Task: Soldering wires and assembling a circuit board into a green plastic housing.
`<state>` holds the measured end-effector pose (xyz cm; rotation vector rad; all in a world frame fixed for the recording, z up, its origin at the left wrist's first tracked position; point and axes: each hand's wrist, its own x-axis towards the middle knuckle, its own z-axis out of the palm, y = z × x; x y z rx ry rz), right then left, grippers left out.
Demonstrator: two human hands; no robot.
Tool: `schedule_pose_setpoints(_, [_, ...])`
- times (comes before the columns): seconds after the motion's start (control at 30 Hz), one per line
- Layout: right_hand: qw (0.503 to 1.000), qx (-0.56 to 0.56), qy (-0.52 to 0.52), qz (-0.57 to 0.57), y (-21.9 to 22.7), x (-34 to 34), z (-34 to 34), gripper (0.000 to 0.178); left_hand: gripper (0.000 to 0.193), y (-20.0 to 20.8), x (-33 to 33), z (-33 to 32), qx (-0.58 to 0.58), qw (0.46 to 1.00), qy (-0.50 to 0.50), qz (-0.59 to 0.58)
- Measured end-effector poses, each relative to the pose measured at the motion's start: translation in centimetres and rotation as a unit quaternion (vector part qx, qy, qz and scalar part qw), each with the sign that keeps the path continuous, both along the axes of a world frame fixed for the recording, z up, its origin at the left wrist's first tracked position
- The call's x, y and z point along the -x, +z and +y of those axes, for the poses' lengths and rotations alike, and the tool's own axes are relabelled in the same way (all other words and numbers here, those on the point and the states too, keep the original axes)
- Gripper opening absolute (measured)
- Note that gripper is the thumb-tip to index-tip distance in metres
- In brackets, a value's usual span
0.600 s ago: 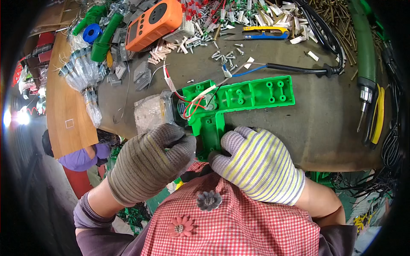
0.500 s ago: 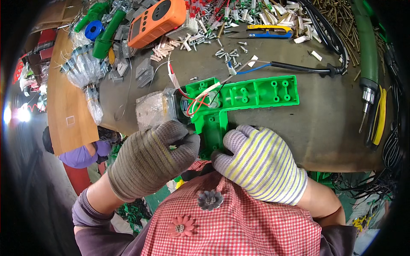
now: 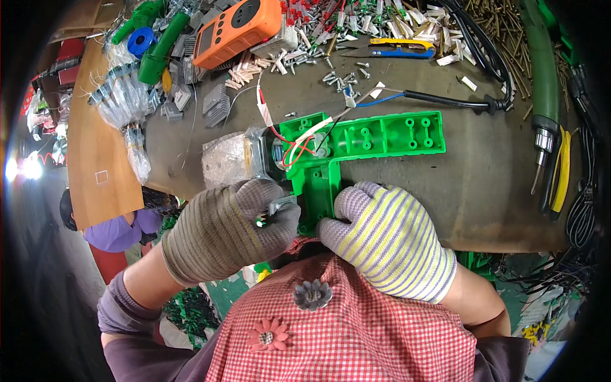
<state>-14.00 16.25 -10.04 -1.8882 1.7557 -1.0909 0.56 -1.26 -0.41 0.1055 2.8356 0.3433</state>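
A green T-shaped plastic housing half (image 3: 394, 135) lies hollow side up on the bench, its short handle arm pointing at me. Curled around the right edge of that handle is my right hand (image 3: 391, 242), in a striped yellow-and-purple glove. My left hand (image 3: 219, 229), in a greyish striped glove, pinches a small grey metal piece (image 3: 281, 204) just left of the handle. Red and white wires (image 3: 298, 151) loop over the housing's left end, where a motor-like round part is partly hidden. A bubble-wrapped block (image 3: 227, 159) touches that end.
An orange meter (image 3: 237, 32), heaped screws (image 3: 340, 81) and yellow-and-blue snips (image 3: 398, 48) lie beyond the housing. A black cable (image 3: 445, 100) runs to it. To the right hangs a green electric screwdriver (image 3: 542, 121) beside yellow-handled pliers (image 3: 562, 172). Bagged components (image 3: 121, 105) lie left.
The metal piece in my left hand has come into view between thumb and fingers. The white wire has shifted over the housing. My right hand stays nearly in place.
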Motion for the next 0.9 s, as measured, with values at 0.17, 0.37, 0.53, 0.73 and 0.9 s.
schedule_pose_setpoints(0.17, [1.0,0.009,0.001,0.007,-0.2,0.1,0.1,0.017,0.031,0.0,0.6,0.6,0.084,0.994,-0.044,-0.062])
schedule_pose_setpoints(0.37, [1.0,0.014,-0.012,0.003,0.1,-0.3,-0.1,0.016,0.032,-1.6,-1.0,1.4,0.052,0.997,0.005,0.062])
schedule_pose_setpoints(0.53, [1.0,0.018,-0.011,0.013,-0.3,-0.1,0.1,0.015,0.035,-0.9,0.0,-0.6,0.036,0.998,-0.04,-0.024])
schedule_pose_setpoints(0.73, [1.0,0.017,-0.014,-0.004,-0.2,-0.1,-0.1,0.014,0.034,-1.7,-0.7,-2.3,-0.072,0.997,-0.021,0.028])
schedule_pose_setpoints(0.9, [1.0,0.008,-0.008,0.008,-0.1,0.0,0.1,0.014,0.038,-0.7,0.1,-2.1,-0.031,0.998,-0.042,-0.039])
